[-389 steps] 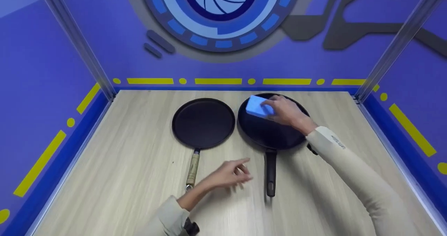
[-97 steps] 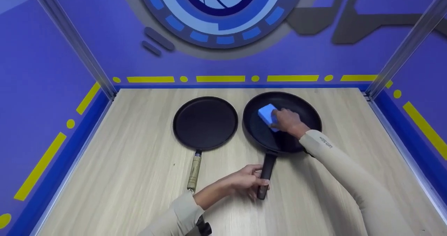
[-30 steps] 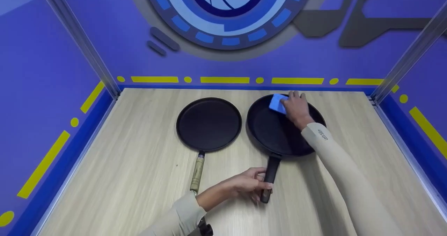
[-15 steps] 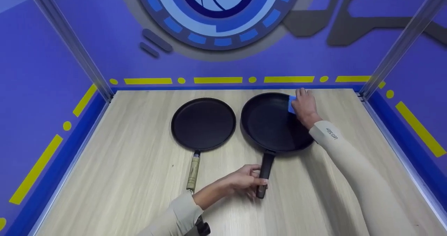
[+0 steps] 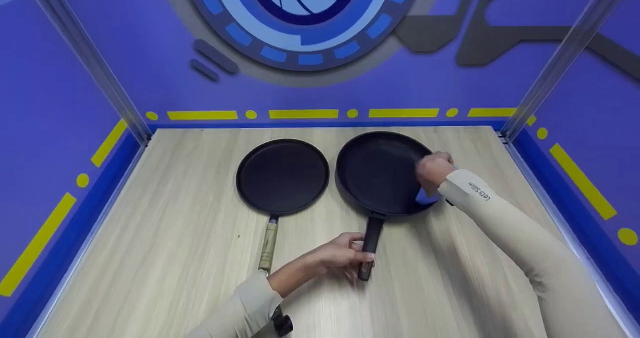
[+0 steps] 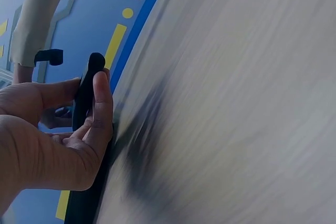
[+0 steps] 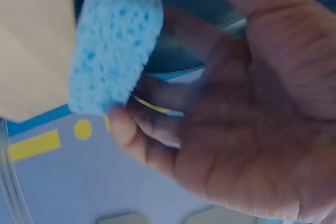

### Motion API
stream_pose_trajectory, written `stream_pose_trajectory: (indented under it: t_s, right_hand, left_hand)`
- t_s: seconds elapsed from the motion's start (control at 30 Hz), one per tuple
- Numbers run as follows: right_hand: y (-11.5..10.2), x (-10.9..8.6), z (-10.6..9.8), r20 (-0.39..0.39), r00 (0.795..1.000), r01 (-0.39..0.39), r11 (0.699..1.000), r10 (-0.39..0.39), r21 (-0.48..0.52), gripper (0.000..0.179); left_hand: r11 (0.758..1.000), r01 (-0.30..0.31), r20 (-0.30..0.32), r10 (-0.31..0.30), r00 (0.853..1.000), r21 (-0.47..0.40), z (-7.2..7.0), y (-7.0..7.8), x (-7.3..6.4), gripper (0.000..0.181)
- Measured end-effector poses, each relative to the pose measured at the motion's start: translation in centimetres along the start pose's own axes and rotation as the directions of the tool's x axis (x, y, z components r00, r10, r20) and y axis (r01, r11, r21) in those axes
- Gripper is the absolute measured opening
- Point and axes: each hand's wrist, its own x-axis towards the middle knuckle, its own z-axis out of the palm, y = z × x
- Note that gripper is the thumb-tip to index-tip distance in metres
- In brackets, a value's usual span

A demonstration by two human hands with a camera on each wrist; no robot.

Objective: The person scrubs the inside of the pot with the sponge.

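Observation:
A deep black frying pan (image 5: 380, 173) lies on the right of the table, its dark handle (image 5: 371, 240) pointing toward me. My left hand (image 5: 340, 254) grips that handle near its end; the left wrist view shows thumb and fingers round the handle (image 6: 84, 93). At the pan's right inner side, my right hand (image 5: 434, 170) pinches a blue sponge (image 5: 426, 197), mostly covered by the hand in the head view. Up close in the right wrist view, the porous sponge (image 7: 116, 43) sits between thumb and fingertips of the right hand (image 7: 247, 114).
A flat black crepe pan (image 5: 283, 176) with a wooden handle (image 5: 268, 245) lies left of the frying pan, a narrow gap between them. Blue panels (image 5: 280, 95) enclose the wooden table (image 5: 175, 218) at the back and sides.
From the far side of the pan, my right hand has swept the sponge round to the right and nearer side. Earlier, the left hand was off the handle; now it holds it.

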Motion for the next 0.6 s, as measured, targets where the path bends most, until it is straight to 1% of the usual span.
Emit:
stream_pose_trajectory:
  t_s: [0.07,0.17,0.27,0.3,0.4,0.47,0.53,0.6]
  right_hand:
    - [0.1,-0.2,-0.4,0.057,0.995,0.08,0.994,-0.084,0.069,0.028]
    - [0.8,0.2,-0.6,0.149,0.973,0.144,0.971,-0.174,0.191,0.028]
    - [1.9,0.8,-0.3,0.178,0.958,0.163,0.94,-0.223,0.301,0.007]
    - [2.2,1.0,-0.1,0.185,0.952,0.17,0.923,-0.245,0.345,0.015]
    - [2.8,1.5,0.4,0.203,0.927,0.192,0.865,-0.314,0.463,0.051]
    - [2.8,1.9,0.6,0.226,0.901,0.207,0.825,-0.37,0.527,0.055]
    - [2.8,2.3,0.9,0.217,0.878,0.237,0.781,-0.426,0.578,0.054]
    - [2.5,2.9,1.2,0.189,0.864,0.261,0.735,-0.467,0.626,0.054]
  left_hand:
    - [1.0,0.01,-0.005,-0.01,1.0,0.007,-0.1,0.0,-0.1,0.045]
    - [1.0,0.019,-0.012,-0.018,1.0,0.015,-0.1,0.0,-0.1,0.046]
    - [1.0,0.014,-0.008,-0.014,1.0,0.013,0.0,0.1,0.0,0.045]
    - [1.0,0.011,-0.005,-0.011,1.0,0.013,0.0,0.1,0.0,0.045]
    - [1.0,0.004,-0.005,-0.004,1.0,0.015,0.1,0.2,0.1,0.043]
    - [1.0,0.002,-0.006,-0.002,1.0,0.015,0.2,0.2,0.1,0.041]
    - [1.0,-0.001,-0.005,0.001,1.0,0.013,0.2,0.1,0.1,0.04]
    - [1.0,0.0,-0.003,0.0,1.0,0.01,0.1,0.1,0.1,0.038]
